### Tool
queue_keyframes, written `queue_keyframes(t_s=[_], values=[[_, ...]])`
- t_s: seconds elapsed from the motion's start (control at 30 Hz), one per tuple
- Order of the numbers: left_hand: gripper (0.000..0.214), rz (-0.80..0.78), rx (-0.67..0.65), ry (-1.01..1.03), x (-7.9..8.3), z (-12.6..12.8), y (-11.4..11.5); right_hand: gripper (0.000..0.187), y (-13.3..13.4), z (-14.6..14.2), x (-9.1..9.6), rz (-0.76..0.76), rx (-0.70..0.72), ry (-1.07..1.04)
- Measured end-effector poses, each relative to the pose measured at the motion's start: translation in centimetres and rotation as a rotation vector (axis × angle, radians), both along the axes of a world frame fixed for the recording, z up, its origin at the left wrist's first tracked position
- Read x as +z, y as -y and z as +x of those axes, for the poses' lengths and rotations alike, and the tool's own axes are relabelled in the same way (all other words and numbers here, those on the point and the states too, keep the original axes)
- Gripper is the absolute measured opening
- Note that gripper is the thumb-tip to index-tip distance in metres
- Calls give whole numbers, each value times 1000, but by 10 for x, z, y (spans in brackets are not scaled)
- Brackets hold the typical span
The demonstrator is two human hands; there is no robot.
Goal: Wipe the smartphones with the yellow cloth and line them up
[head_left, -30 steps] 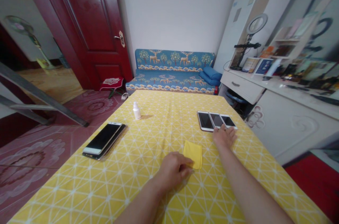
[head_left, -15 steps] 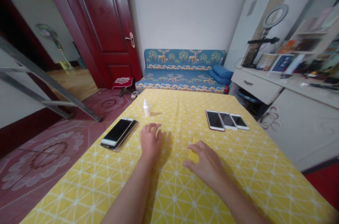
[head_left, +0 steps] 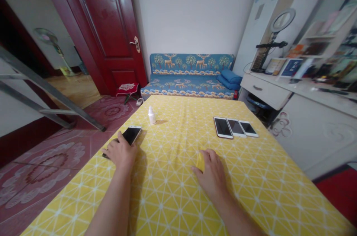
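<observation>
Along the worktop's [head_left: 173, 195] left edge, the left hand [head_left: 121, 151] is closing over a black smartphone [head_left: 131, 134], hiding its lower end. The right hand [head_left: 212, 172] is covering a yellow cloth [head_left: 200, 162]; any grip cannot be confirmed. Compared with the earlier frame, the left hand is now on the phone.

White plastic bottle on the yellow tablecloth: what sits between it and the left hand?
In the head view, a black-screened smartphone lies between them, its far end sticking out past the left hand toward the white plastic bottle.
</observation>
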State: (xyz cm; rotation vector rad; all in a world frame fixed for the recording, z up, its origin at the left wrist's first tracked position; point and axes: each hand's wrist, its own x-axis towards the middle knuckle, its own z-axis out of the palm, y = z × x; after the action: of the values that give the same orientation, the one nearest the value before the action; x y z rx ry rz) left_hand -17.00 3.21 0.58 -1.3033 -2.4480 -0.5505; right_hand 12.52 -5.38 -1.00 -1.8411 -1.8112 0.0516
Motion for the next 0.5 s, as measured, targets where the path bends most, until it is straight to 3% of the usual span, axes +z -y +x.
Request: queue_keyframes(t_s=[0.07, 0.2, 0.37, 0.5], values=[[68, -28, -27, -1, 3, 5, 1, 37, -3, 2, -1, 0, -41, 37], [69, -42, -203, -27, 5, 27, 3, 4, -8, 7, 0, -21, 25, 51], [74, -146, -544, 23, 0, 77, 13, 8, -9, 12, 1, -16, 50, 19], [83, -186, -709, 63, -4, 104, 22, 10, -8, 7, 9, 83, 119, -194]])
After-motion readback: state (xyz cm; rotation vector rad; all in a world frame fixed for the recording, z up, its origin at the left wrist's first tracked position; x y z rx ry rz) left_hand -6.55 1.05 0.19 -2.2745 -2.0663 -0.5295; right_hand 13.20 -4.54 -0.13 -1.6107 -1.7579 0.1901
